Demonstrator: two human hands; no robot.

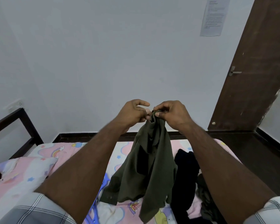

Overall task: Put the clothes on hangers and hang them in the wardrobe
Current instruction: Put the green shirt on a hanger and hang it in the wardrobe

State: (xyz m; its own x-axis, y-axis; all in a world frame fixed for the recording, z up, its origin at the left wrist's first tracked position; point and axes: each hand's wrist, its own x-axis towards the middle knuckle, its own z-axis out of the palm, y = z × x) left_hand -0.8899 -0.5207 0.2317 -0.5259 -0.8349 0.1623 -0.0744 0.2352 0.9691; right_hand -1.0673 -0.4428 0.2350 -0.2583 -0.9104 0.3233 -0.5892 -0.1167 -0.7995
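A pillow (25, 167) lies at the bed's (68, 149) left end. Blue hangers (97, 194) wait just under the shirt, likely for the next step. The left hand (132, 113) has its fingers curled loosely at the collar — whether it pinches cloth I cannot tell. The olive shirt (149, 168) hangs above the bed with its hem trailing on the sheet, lifted probably to find the neck. Its small dark label is unreadable. The right hand (170, 113) pinches the collar. Dark clothes (187, 172) lie right; the wall notice (214, 16) is too blurred to read.
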